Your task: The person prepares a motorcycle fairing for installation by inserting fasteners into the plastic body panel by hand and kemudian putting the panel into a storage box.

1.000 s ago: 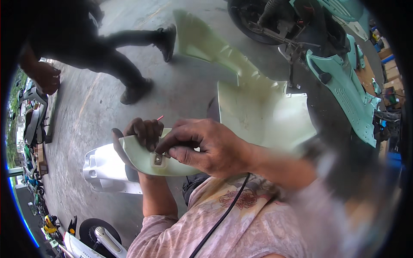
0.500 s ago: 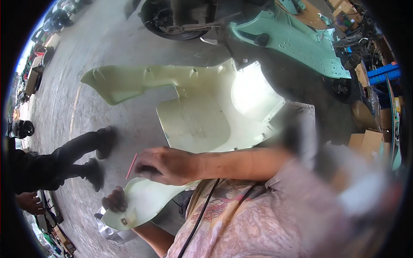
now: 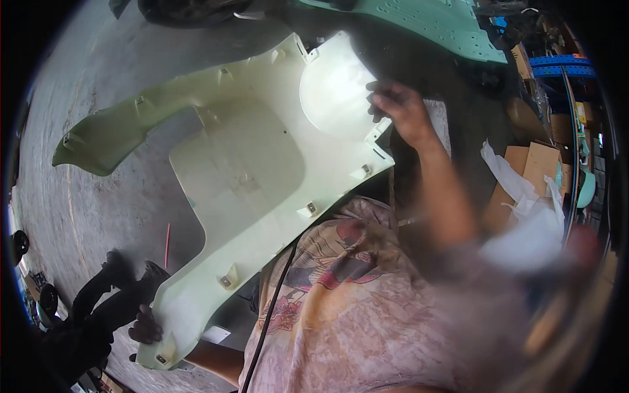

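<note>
A large pale green plastic body panel (image 3: 249, 164), its inner side with moulded clip tabs facing up, stretches across the middle in front of me. At its near left end my left hand (image 3: 145, 325) has its fingers curled over the edge, the thumb hidden under the panel. My right hand (image 3: 396, 108) grips the far right edge beside the round, brightly lit section, with the fingers bent over the rim. A thin pink stick (image 3: 167, 245) shows just left of the panel; whether it lies on the floor I cannot tell.
Past the panel stand a dark wheel (image 3: 190, 10) and a mint-green perforated panel (image 3: 419, 23). Cardboard (image 3: 534, 170) and white wrapping (image 3: 517, 177) sit at right near blue shelving (image 3: 560, 65). A person's dark-clothed legs (image 3: 111, 295) are at lower left. A black cable (image 3: 272, 314) hangs down my shirt.
My right hand has moved from the panel's near left end to its far right edge. The panel has swung in view, its left arm now lower. My left hand keeps its grip.
</note>
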Action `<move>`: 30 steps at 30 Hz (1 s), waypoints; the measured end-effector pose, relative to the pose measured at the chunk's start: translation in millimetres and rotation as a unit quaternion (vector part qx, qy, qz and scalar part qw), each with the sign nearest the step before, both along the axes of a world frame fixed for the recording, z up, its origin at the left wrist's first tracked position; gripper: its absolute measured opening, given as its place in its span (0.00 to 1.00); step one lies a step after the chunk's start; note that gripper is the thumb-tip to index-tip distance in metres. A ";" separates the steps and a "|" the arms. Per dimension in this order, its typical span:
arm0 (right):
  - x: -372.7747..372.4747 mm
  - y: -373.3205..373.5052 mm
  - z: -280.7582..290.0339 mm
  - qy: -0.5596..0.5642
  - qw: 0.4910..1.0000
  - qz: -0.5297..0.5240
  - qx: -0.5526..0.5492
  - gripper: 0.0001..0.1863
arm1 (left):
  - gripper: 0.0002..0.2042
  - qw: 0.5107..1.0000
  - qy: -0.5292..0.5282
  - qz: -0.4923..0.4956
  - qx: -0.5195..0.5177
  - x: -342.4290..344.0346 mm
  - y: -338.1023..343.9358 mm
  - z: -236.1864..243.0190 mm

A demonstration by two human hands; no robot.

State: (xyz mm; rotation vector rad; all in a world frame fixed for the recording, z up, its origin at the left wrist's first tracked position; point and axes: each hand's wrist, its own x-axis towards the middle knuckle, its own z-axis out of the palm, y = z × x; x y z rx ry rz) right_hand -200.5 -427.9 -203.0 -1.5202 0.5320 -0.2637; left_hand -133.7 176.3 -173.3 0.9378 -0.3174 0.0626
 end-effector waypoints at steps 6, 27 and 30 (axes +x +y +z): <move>11.3 7.0 -22.2 0.041 0.998 0.016 0.046 0.06 | 0.19 1.000 0.003 0.013 0.015 6.4 -3.5 -0.8; 204.7 36.8 -153.4 -0.093 0.966 -0.216 0.109 0.04 | 0.18 0.995 0.021 0.081 0.056 1.3 -0.7 1.7; 205.5 28.2 -164.7 -0.066 0.977 -0.197 0.055 0.05 | 0.17 0.994 0.023 0.086 0.058 -1.1 -0.9 2.3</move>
